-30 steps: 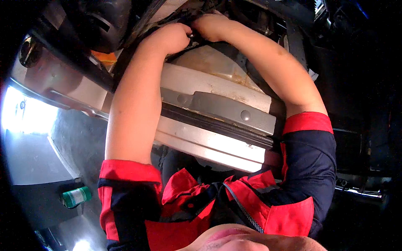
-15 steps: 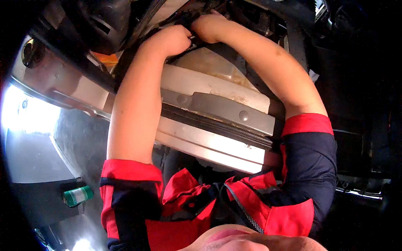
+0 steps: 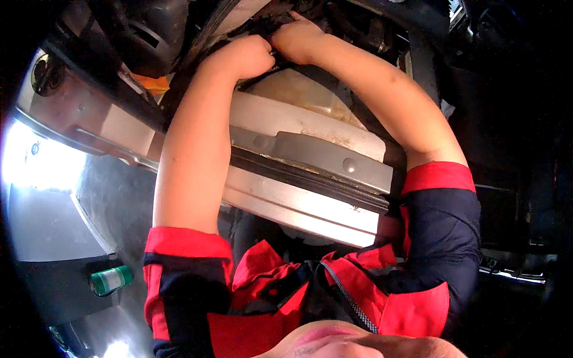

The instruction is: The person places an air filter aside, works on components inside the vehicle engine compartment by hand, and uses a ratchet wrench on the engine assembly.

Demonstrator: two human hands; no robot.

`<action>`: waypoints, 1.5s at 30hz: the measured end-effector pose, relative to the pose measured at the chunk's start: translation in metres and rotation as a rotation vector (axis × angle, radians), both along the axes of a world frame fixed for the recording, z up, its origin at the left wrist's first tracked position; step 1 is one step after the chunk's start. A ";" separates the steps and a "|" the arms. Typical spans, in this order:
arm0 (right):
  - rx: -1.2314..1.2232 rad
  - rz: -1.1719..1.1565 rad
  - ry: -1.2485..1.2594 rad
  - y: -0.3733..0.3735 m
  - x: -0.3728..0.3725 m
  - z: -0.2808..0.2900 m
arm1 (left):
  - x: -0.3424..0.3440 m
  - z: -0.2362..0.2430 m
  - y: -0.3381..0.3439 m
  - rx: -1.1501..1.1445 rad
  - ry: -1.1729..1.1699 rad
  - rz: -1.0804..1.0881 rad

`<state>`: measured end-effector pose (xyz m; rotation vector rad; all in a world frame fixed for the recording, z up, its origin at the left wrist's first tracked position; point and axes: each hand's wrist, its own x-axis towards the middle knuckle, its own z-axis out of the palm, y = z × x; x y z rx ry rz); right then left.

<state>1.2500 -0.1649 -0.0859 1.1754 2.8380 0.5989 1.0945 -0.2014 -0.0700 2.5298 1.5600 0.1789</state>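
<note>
My left hand (image 3: 253,56) is closed high in the engine compartment, its fingers curled round something small and dark that I cannot make out. My right hand (image 3: 298,42) is right beside it, one finger stretched upward among dark parts (image 3: 367,30), the others curled and partly hidden, what they hold unseen. Below both hands lie a dirty translucent plastic reservoir (image 3: 292,92), a pale metal crossmember (image 3: 268,110) and a grey plate (image 3: 322,158) with a round bump. My forearms, in red-and-navy sleeves, reach up on either side of these.
A black housing (image 3: 152,42) and an orange piece (image 3: 152,83) are at upper left, near a long metal body edge (image 3: 107,140). A green labelled cylinder (image 3: 110,278) shows at lower left. Dark bodywork (image 3: 495,119) fills the right side, and bright light enters from the left.
A finger of my right hand has lifted and shows more clearly at the top. My left hand has shifted very slightly; both hands stay at the same spot.
</note>
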 end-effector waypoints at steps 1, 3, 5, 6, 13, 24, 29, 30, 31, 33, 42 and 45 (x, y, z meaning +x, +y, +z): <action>0.016 0.001 -0.032 0.005 -0.002 0.000 | 0.001 -0.001 0.002 0.001 -0.002 0.000; -0.130 -0.126 -0.011 0.003 -0.008 0.005 | 0.005 0.004 -0.004 -0.011 0.034 0.004; -0.276 -0.250 0.009 0.000 -0.008 0.005 | 0.005 0.004 -0.001 -0.017 0.049 0.019; -0.172 -0.173 0.023 -0.002 -0.005 0.002 | 0.004 0.002 -0.001 -0.025 0.063 0.035; -0.291 -0.220 -0.128 0.004 -0.010 0.010 | 0.014 0.006 -0.006 -0.005 0.012 0.066; -0.064 -0.095 0.087 -0.005 -0.009 0.005 | 0.000 -0.003 0.001 0.026 -0.012 0.006; -0.236 -0.259 -0.016 -0.002 -0.018 0.005 | -0.004 -0.004 0.000 0.008 -0.045 0.012; -0.237 -0.255 -0.017 0.000 -0.017 0.003 | -0.005 -0.005 -0.001 0.024 -0.061 0.002; -0.148 -0.175 0.000 0.002 -0.015 -0.001 | -0.006 -0.006 -0.001 0.024 -0.062 0.007; -0.056 -0.115 0.018 0.010 -0.009 -0.003 | 0.002 -0.003 -0.001 0.054 -0.053 -0.021; -0.090 -0.197 0.050 0.006 -0.011 -0.001 | 0.000 -0.006 0.002 0.053 -0.027 -0.015; -0.296 -0.161 -0.199 0.014 -0.016 0.000 | -0.002 -0.005 0.005 -0.015 -0.021 0.037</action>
